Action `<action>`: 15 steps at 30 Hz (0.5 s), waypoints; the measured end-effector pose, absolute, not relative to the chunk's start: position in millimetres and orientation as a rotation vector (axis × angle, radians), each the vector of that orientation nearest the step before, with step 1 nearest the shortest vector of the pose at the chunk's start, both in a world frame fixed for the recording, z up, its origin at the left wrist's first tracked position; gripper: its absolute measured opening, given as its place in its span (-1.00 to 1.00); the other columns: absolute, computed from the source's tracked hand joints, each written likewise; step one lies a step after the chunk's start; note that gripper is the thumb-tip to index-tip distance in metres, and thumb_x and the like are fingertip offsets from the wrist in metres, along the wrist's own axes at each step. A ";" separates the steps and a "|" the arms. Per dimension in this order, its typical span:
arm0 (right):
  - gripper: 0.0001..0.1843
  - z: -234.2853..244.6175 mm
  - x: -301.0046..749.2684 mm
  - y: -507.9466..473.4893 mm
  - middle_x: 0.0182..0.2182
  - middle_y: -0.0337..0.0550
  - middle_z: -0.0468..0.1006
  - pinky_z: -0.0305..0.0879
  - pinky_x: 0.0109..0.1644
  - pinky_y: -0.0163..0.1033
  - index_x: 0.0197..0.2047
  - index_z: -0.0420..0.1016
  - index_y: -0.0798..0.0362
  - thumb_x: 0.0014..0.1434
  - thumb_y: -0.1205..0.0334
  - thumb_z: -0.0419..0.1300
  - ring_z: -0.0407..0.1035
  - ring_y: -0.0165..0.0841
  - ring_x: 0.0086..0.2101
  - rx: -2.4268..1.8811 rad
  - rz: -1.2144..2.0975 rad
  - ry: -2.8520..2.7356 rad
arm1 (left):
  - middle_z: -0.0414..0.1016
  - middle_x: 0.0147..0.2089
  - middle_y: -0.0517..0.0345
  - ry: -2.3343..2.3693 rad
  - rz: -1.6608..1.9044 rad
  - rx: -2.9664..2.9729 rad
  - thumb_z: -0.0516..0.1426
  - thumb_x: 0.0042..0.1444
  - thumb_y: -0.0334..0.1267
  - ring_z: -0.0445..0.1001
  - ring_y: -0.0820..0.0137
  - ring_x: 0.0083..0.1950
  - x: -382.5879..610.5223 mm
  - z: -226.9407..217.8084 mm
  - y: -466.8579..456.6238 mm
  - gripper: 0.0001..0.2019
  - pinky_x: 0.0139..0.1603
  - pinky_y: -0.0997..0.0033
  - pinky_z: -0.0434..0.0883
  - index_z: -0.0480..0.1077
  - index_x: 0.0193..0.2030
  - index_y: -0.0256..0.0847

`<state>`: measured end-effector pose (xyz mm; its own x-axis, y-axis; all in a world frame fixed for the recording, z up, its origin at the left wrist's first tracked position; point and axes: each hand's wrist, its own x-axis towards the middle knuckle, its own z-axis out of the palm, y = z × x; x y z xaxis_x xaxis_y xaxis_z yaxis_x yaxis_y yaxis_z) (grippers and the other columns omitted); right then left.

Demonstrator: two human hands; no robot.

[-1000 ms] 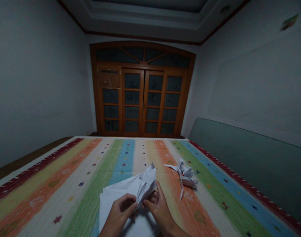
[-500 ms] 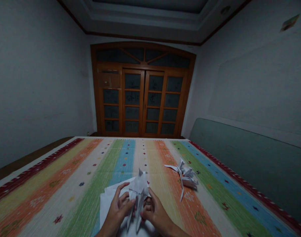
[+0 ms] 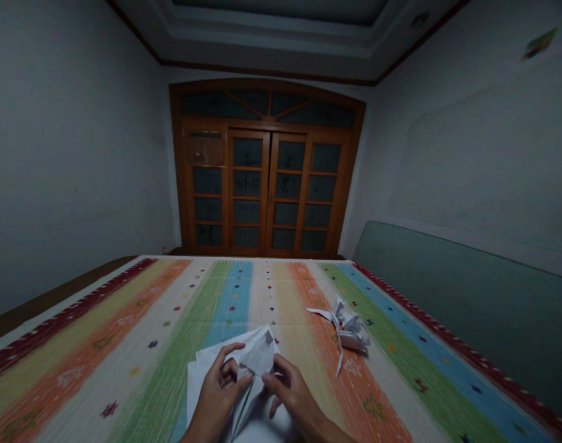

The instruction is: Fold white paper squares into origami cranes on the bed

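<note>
Between my two hands is a folded piece of white paper (image 3: 257, 358), with a broad pointed flap at the top and narrow folds running down toward me. My left hand (image 3: 223, 384) pinches its left side, thumb on the front face and fingers curled behind. On the right edge, my right hand (image 3: 292, 391) grips with thumb and index finger, its lower fingers partly curled under. Beneath the hands lies a stack of white paper sheets (image 3: 197, 381). Folded white paper figures (image 3: 348, 326) sit in a cluster to the right, apart from my hands.
A striped, multicoloured cloth (image 3: 170, 326) covers the table. A pale green padded backrest (image 3: 447, 289) runs along the right side. Wooden doors with glass panes (image 3: 269, 184) stand beyond the table's far edge.
The folded paper has tilted and turned, so its top flap now shows broad and flat and its lower folds lie closer together. My right hand has shifted its grip along the edge.
</note>
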<state>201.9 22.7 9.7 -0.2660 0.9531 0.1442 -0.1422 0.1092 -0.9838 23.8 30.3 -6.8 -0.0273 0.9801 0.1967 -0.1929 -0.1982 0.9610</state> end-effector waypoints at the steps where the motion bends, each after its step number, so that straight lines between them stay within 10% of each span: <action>1: -0.36 8.0 202.2 23.4 -0.45 -0.24 0.46 0.27 -0.60 -0.43 -0.23 0.49 0.08 -0.03 -0.36 0.36 0.41 -0.38 -0.50 -0.875 1.364 -1.372 | 0.30 -0.50 0.39 0.957 1.436 1.204 0.45 -0.14 -0.02 0.41 0.42 -0.47 24.3 -7.2 30.0 -0.42 -0.36 0.50 0.36 0.46 0.01 -0.15; 9: -0.64 2.3 202.6 25.4 -0.33 -0.13 0.62 0.43 -0.41 -0.26 -0.17 0.53 0.05 0.03 0.00 0.38 0.53 -0.18 -0.34 -0.809 1.299 -1.348 | 0.54 -0.22 0.09 0.925 1.310 1.205 0.45 -0.18 0.06 0.56 0.24 -0.33 21.1 1.0 29.8 -0.53 -0.28 0.36 0.46 0.49 -0.24 -0.20; 15: -0.48 1.9 203.1 26.2 -0.23 -0.04 0.64 0.47 -0.07 -0.02 -0.10 0.55 0.07 0.02 -0.15 0.38 0.55 -0.03 -0.17 -0.777 1.282 -1.373 | 0.54 -0.20 0.10 0.889 1.349 1.221 0.46 -0.19 -0.07 0.55 0.17 -0.19 19.4 4.2 29.2 -0.59 -0.17 0.33 0.45 0.50 -0.23 -0.16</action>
<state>203.1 26.2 1.9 -0.2347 0.9378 0.2558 -0.1911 0.2135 -0.9581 19.4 29.2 4.2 0.0839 0.9795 0.1833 -0.2181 -0.1615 0.9625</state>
